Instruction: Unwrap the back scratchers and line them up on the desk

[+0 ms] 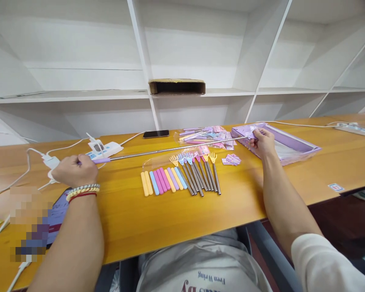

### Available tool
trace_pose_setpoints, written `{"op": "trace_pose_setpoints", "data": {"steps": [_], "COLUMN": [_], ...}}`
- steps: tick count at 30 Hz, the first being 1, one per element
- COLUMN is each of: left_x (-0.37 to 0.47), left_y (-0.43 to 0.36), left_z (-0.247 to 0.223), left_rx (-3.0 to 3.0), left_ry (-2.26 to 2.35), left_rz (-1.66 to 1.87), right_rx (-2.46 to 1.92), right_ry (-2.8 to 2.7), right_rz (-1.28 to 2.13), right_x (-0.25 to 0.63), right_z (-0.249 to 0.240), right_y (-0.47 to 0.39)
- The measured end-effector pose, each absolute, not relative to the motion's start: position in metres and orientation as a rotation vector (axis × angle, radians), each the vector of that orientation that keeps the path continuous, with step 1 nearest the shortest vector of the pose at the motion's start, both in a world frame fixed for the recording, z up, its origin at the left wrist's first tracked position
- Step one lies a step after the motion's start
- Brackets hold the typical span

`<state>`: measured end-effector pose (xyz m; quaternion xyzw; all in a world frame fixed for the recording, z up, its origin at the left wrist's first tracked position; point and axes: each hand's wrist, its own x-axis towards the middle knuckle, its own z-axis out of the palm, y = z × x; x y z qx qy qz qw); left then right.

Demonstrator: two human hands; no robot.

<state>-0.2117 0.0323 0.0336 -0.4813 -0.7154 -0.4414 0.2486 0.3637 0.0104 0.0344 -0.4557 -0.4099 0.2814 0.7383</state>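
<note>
A telescopic back scratcher (158, 152) is stretched out long across the desk between my two hands. My left hand (76, 170) is closed round its purple handle, and my right hand (263, 142) grips the far end, where the head is mostly hidden by my fingers. Below the rod lie several metal rods with claw-shaped heads (200, 174) in yellow, blue and pink. Left of them is a row of loose handles (161, 181) in yellow, blue, pink and purple. Small printed cards (231, 159) rest to the right.
Behind the rod lie packaged back scratchers (200, 135) in clear bags. A purple box (295, 142) stands by my right hand. A black phone (156, 134), a power strip (108, 150) and cables are at the back left. A tablet (58, 215) lies under my left forearm. A cardboard box (177, 87) sits on the shelf.
</note>
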Motion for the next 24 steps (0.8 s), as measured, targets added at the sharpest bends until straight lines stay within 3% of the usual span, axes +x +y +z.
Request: {"op": "trace_pose_setpoints", "data": {"steps": [11,24], "left_x": [-0.043,-0.018], "left_y": [-0.008,-0.029], "left_z": [0.05,0.049], "left_rx": [-2.059,-2.242], "left_ry": [-1.877,-1.701], "left_rz": [-0.579,-0.524], "right_rx": [-0.894,-0.893], "right_ry": [-1.4,-1.354], "right_rz": [0.99,0.931], "right_x": [0.199,0.163], "right_z": [0.038,0.027], "right_y": [-0.004,-0.014]}}
